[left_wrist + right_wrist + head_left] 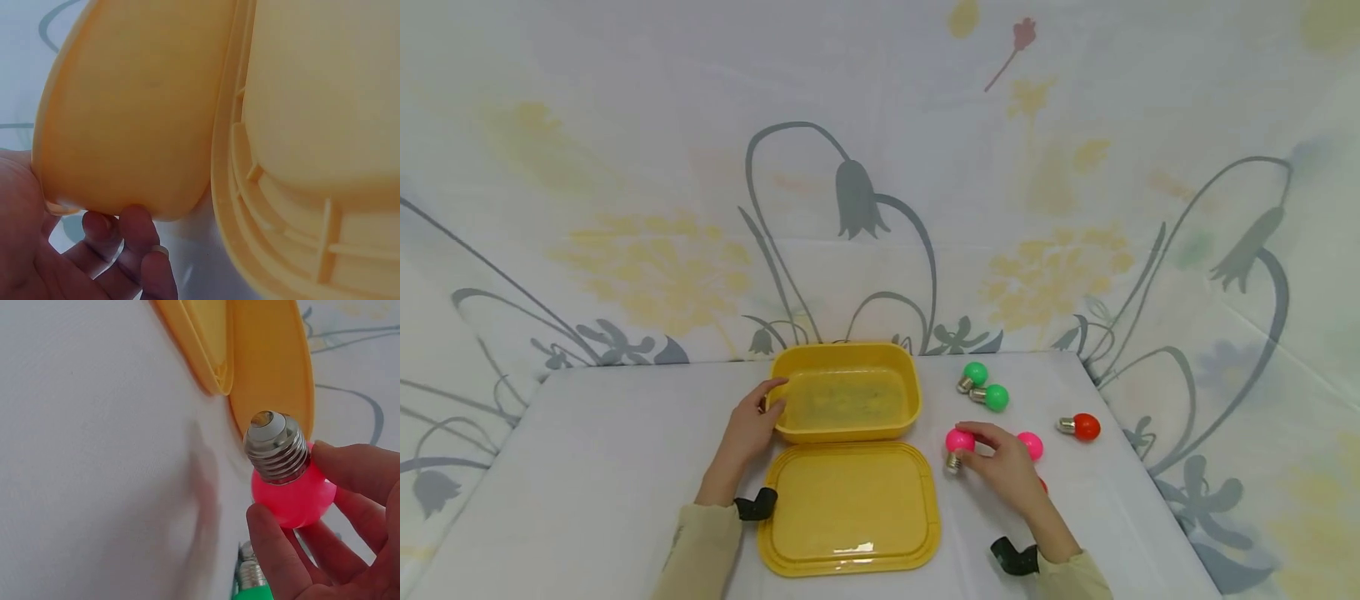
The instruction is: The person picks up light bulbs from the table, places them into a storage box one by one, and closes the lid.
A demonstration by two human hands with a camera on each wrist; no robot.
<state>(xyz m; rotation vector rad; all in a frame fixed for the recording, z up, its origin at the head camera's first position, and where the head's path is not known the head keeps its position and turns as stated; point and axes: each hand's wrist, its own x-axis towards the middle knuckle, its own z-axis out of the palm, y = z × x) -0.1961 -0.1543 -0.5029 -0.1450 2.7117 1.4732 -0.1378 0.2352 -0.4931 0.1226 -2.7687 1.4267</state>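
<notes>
Bare hands; beige sleeves; black wrist straps, probably camera mounts.

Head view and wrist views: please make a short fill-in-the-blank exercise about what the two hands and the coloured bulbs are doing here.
1. The right hand pinches a bulb of ____ colour.
2. The left hand holds the rim of the yellow ____, which has nothing inside it.
3. The yellow lid lies flat on the table, on the ____ side of the container from the person.
4. Behind the right hand, two ____ bulbs lie side by side.

Missing words: pink; container; near; green
</notes>
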